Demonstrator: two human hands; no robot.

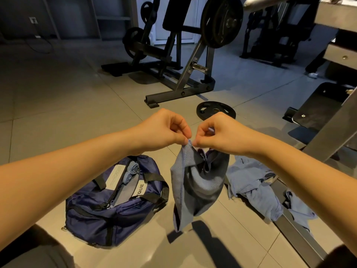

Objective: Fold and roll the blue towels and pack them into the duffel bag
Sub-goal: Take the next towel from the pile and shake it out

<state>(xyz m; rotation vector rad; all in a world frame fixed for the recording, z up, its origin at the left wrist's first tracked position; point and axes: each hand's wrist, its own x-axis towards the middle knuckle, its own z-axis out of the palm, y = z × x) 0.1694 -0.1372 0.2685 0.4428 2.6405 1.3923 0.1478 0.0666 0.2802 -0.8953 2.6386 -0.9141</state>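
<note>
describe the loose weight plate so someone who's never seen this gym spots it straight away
Find the plate-loaded machine standing in the middle of the tiled floor. Just right of its near foot, past the right hand, is a black weight plate. Unlike the big plates mounted upright on the machine, it lies flat on the floor, alone.

tiled floor, weight machine, loose plate

Corners of held towel buried under fingers of left hand and right hand. Label print on duffel bag too small to read. Inside, rolled towels mostly hidden. Floor weight plate partly behind right hand.
</note>
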